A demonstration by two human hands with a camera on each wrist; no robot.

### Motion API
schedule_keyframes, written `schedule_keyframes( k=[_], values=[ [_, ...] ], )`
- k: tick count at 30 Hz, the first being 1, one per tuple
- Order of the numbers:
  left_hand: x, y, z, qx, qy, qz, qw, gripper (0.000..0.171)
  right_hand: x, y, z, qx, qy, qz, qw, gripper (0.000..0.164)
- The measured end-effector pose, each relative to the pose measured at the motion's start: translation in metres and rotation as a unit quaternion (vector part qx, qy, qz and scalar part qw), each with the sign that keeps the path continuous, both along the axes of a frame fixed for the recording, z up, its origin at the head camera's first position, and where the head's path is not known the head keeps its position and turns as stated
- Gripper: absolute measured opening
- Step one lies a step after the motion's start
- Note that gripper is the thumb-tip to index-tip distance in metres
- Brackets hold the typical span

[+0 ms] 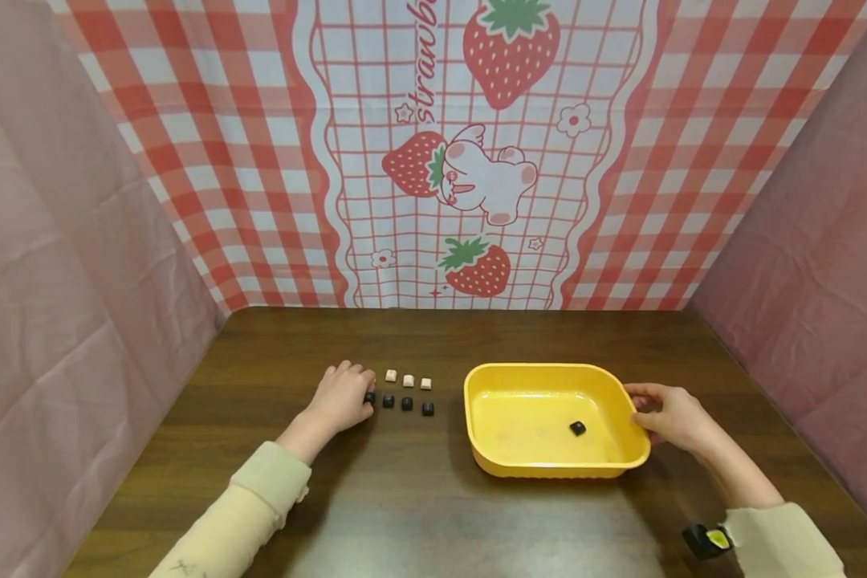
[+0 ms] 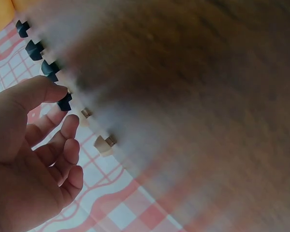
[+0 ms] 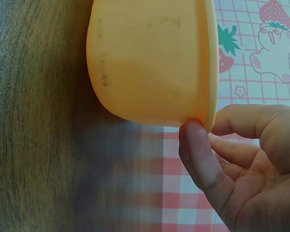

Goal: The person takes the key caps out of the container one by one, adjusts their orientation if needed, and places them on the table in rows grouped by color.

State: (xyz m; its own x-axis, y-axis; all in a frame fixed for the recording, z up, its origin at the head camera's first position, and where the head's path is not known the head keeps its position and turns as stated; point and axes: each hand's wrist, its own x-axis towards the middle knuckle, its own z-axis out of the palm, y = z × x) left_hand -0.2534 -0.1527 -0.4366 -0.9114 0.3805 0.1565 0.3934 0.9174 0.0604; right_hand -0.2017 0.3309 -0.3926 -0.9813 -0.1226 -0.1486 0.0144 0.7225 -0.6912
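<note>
My left hand is at the left end of a row of black keycaps. In the left wrist view its thumb and index finger pinch a black keycap, the other fingers loosely bent. Three cream keycaps lie just behind the black row. At the right, a yellow plastic tub stands on the table with one black keycap inside it. My right hand grips the tub's right end, thumb on the outer wall and fingers over the rim, as the right wrist view shows.
The brown wooden table ends at a red-checked strawberry cloth hung behind it. Pink cloths hang at both sides. A black strap piece with a yellow-green mark sits by the right sleeve.
</note>
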Motion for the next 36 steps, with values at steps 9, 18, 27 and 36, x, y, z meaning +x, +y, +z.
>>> schedule_keyframes(
  k=[9, 18, 27, 36],
  values=[
    [-0.003, -0.001, -0.004, -0.003, -0.007, 0.004, 1.0000, 0.020, 0.000, -0.002, 0.003, 0.000, 0.004, 0.000, 1.000, 0.054],
    [-0.004, -0.002, -0.002, -0.009, -0.011, 0.006, 0.9999, 0.020, 0.000, -0.002, 0.002, -0.001, 0.004, -0.002, 1.000, 0.053],
    [0.003, 0.010, 0.015, -0.006, 0.011, -0.010, 0.9999, 0.022, 0.000, -0.001, 0.002, -0.002, 0.005, -0.001, 1.000, 0.053],
    [0.012, 0.033, 0.033, -0.006, 0.044, -0.034, 0.9984, 0.026, 0.000, -0.002, 0.003, -0.002, 0.003, 0.000, 1.000, 0.053]
  ],
)
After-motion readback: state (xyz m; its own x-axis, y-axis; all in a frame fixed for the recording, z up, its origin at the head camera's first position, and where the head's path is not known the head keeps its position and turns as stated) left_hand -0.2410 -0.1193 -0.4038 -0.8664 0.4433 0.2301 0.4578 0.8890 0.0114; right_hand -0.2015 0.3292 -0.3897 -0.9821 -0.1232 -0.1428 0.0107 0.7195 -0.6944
